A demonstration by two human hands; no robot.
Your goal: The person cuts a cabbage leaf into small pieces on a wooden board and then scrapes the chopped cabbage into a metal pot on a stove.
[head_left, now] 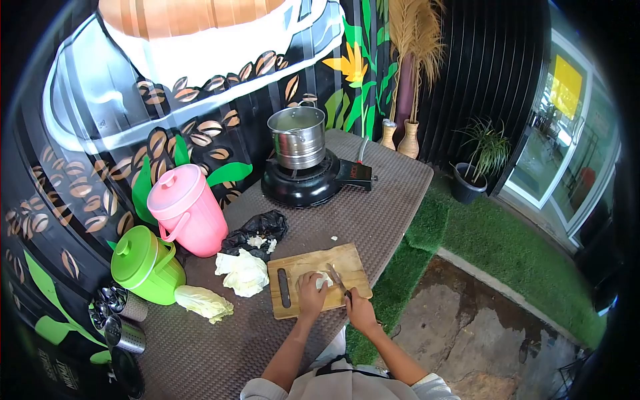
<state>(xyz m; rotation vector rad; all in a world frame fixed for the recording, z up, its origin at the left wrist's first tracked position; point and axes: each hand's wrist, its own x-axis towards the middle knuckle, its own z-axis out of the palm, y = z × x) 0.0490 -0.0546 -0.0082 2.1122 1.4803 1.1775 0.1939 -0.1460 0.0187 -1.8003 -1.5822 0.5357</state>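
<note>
Head view: cabbage under the knife, most of it uncut

Head view looks down on both hands at a wooden cutting board (313, 261) on the near edge of the counter (373, 213); the left hand (310, 293) is curled down over a small pale cabbage piece (323, 281), pinning it to the board; the right hand (360, 310) is closed round the handle of a knife (337, 277), whose blade lies just beside the left fingertips and touches the piece.

Judging by how things lie, the cutting is at an early stage; only this one piece is on the board, and no heap of cut shreds shows around it; whether the piece is already partly sliced is too small to tell. Just to the left of the left hand, off the board, a loose bunch of cabbage leaves (243, 272) waits whole; further left lies another cabbage chunk (203, 301), also uncut. Beyond the left hand a black bag (267, 225) holds a few pale scraps, likely trimmings.

Well beyond both hands a steel pot (298, 137) stands on a black stove (303, 187); no cabbage can be seen in it from here. Far to the left of the hands stand a pink jug (187, 210) and a green jug (147, 267), both lidded.
</note>
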